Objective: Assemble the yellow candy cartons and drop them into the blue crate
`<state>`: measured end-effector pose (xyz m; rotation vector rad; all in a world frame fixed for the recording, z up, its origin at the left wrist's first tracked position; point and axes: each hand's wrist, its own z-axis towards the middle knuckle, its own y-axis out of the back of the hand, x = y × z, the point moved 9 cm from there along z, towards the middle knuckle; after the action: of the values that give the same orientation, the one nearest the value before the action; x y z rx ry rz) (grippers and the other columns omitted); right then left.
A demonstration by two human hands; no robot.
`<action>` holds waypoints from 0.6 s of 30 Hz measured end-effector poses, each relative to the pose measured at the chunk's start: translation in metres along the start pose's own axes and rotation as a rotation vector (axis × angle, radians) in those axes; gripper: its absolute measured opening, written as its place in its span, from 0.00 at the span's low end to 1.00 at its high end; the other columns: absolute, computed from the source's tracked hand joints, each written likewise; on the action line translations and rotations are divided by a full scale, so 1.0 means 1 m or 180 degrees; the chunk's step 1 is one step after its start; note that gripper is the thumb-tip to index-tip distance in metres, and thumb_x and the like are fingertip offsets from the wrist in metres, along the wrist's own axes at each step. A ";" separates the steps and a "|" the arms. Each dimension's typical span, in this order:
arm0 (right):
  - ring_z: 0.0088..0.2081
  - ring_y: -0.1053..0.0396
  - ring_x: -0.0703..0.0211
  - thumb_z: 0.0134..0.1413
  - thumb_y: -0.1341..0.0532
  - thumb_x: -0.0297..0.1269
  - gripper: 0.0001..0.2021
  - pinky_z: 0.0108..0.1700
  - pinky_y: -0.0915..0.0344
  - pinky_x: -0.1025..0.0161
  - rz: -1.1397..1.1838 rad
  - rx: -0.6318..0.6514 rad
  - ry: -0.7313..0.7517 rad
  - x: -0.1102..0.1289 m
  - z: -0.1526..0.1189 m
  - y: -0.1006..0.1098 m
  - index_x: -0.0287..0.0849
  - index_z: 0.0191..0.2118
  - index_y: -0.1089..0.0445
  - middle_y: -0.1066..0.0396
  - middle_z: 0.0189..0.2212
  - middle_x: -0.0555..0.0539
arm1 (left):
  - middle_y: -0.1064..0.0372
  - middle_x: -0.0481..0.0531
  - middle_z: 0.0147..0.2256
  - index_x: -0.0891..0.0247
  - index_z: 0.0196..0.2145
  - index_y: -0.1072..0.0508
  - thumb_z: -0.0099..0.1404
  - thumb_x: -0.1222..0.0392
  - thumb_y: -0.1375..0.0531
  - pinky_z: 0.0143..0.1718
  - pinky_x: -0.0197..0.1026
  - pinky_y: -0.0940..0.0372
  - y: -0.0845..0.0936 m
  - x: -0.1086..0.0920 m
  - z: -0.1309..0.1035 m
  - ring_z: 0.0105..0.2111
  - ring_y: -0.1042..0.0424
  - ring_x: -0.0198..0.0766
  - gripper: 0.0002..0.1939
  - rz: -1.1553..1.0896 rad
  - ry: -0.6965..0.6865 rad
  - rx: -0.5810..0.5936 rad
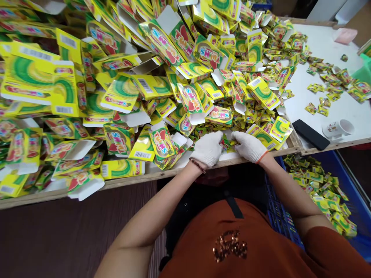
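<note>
My left hand (pixel 207 148), in a white knit glove with a beaded bracelet at the wrist, is at the table's front edge. Its fingers are curled against small wrapped packets (pixel 225 142), which show green and yellow between the hands. Facing it a short way to the right, my right hand (pixel 249 146) wears a matching glove, its fingers bent inward near the same packets. What lies under its fingertips is hidden. Just beyond both hands lies a printed yellow-green box (pixel 219 115), and open-ended boxes (pixel 164 142) crowd the left hand's side.
A deep heap of flattened and open cartons (pixel 113 92) covers the table's left and middle. Loose packets (pixel 315 88) lie scattered at right. A black phone (pixel 311 134) and white mug (pixel 338 129) sit near the front edge. Below right stands a blue crate (pixel 359 224) of filled boxes and packets.
</note>
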<state>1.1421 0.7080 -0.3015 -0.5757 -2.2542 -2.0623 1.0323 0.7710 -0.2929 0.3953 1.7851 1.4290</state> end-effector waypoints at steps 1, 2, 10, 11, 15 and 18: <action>0.43 0.29 0.52 0.53 0.43 0.27 0.12 0.46 0.35 0.60 0.0193 -0.0225 -0.0014 -0.004 -0.006 0.008 0.42 0.44 0.28 0.25 0.40 0.43 | 0.25 0.54 0.38 0.59 0.37 0.28 0.65 0.61 0.42 0.38 0.42 0.37 0.005 0.006 -0.003 0.40 0.26 0.45 0.04 -0.0341 -0.0008 -0.0186; 0.43 0.29 0.52 0.54 0.43 0.28 0.12 0.47 0.34 0.59 0.0426 -0.0504 -0.0037 -0.009 -0.012 0.017 0.42 0.43 0.27 0.25 0.41 0.43 | 0.26 0.52 0.35 0.59 0.34 0.29 0.64 0.59 0.42 0.37 0.42 0.38 0.012 0.014 -0.008 0.38 0.27 0.43 0.02 -0.0690 0.0014 -0.0397; 0.39 0.28 0.53 0.50 0.36 0.43 0.13 0.43 0.31 0.58 0.2357 -0.0732 0.0190 0.008 -0.025 0.023 0.42 0.39 0.23 0.23 0.36 0.48 | 0.40 0.45 0.22 0.59 0.23 0.37 0.63 0.55 0.43 0.28 0.38 0.45 0.023 0.035 -0.045 0.25 0.41 0.35 0.12 -0.2304 0.0422 -0.0845; 0.39 0.28 0.54 0.50 0.36 0.42 0.12 0.44 0.32 0.59 0.2322 -0.0649 0.0282 0.017 -0.022 0.021 0.42 0.38 0.23 0.23 0.36 0.48 | 0.41 0.45 0.22 0.59 0.23 0.37 0.63 0.55 0.43 0.28 0.38 0.45 0.020 0.032 -0.046 0.25 0.42 0.35 0.12 -0.2471 0.0402 -0.0757; 0.37 0.29 0.56 0.51 0.37 0.41 0.10 0.42 0.33 0.61 0.2209 -0.0592 0.0420 0.034 -0.014 0.020 0.41 0.36 0.24 0.24 0.33 0.48 | 0.43 0.45 0.23 0.60 0.24 0.38 0.65 0.51 0.43 0.27 0.38 0.45 0.011 0.032 -0.053 0.25 0.44 0.34 0.15 -0.3073 0.0389 -0.0597; 0.36 0.30 0.57 0.51 0.36 0.43 0.11 0.42 0.34 0.61 0.2213 -0.0561 0.0426 0.037 -0.014 0.017 0.40 0.36 0.25 0.25 0.33 0.49 | 0.42 0.45 0.24 0.60 0.26 0.36 0.60 0.46 0.37 0.28 0.37 0.45 0.005 0.039 -0.057 0.26 0.43 0.33 0.17 -0.3284 0.0428 -0.0688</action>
<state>1.1097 0.7041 -0.2735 -1.0161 -1.4970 -1.8539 0.9638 0.7606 -0.3010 -0.6733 1.5169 0.8677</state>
